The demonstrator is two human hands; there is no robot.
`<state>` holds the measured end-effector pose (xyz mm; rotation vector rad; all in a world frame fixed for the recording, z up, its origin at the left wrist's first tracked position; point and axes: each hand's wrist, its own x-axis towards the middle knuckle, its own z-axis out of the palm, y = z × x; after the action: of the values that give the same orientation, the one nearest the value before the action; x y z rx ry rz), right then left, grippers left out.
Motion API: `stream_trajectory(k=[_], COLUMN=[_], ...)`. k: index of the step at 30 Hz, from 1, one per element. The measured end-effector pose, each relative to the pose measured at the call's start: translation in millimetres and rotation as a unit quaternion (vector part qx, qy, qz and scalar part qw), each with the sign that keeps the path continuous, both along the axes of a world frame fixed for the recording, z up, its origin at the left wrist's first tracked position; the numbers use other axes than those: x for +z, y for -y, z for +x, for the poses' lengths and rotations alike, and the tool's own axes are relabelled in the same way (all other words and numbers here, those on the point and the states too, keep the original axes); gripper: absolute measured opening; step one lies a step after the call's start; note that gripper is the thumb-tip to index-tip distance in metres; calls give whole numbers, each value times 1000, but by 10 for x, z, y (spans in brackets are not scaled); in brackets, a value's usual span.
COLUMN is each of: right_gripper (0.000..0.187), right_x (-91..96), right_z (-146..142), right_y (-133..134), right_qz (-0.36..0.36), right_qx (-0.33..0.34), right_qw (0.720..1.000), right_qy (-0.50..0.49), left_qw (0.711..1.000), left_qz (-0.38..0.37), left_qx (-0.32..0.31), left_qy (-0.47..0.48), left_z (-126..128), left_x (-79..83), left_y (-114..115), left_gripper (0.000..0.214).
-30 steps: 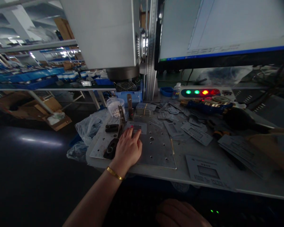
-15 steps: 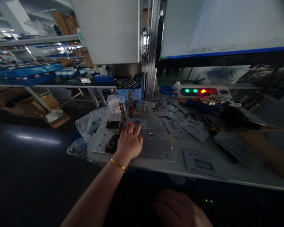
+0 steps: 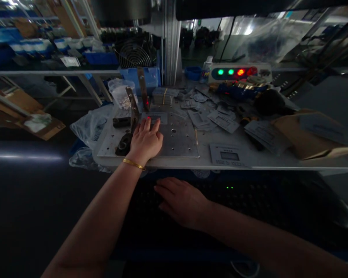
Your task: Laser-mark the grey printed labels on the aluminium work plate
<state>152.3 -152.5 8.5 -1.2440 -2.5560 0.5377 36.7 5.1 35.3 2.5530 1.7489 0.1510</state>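
Reaching over a drilled metal base (image 3: 179, 144), the left hand (image 3: 147, 142) lies palm down, fingers slightly spread and gripping nothing, its fingertips on the near edge of a small grey plate (image 3: 162, 118). That plate rests flat on the base, just beside two upright metal brackets (image 3: 143, 87). A black knob (image 3: 123, 144) sits beside the hand (its wrist wears a gold bracelet (image 3: 133, 164)). The right hand (image 3: 181, 200) is lower down, over a dark keyboard (image 3: 249, 193), fingers loosely extended with nothing clasped; it seems to touch the keys, though shadow makes that hard to tell. More grey plates (image 3: 223, 120) lie scattered right of the base.
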Motion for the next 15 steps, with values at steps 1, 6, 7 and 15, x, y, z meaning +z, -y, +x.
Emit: stream_trajectory(k=[1,6,7,15], right_gripper=[41,48,47,49], right_x=[10,-2,-7,41], right_z=[-66,-351,-384,-277], right_y=[-45,-200,-214,-121], right_qz=[-18,-40,-39,-26], right_qx=[-1,-11,-13,-22], right_qw=[1000,999,999,999], right_qy=[7,20,21,-14], left_qw=[1000,1000,999,998], left_qz=[3,28,32,62], left_qx=[0,-3,-3,-11], left_qy=[2,5,7,16], left_z=[-1,-18,-22,-57], left_x=[-4,-8,-6,-13], left_y=[-1,14,19,27], left_gripper=[53,54,54,46])
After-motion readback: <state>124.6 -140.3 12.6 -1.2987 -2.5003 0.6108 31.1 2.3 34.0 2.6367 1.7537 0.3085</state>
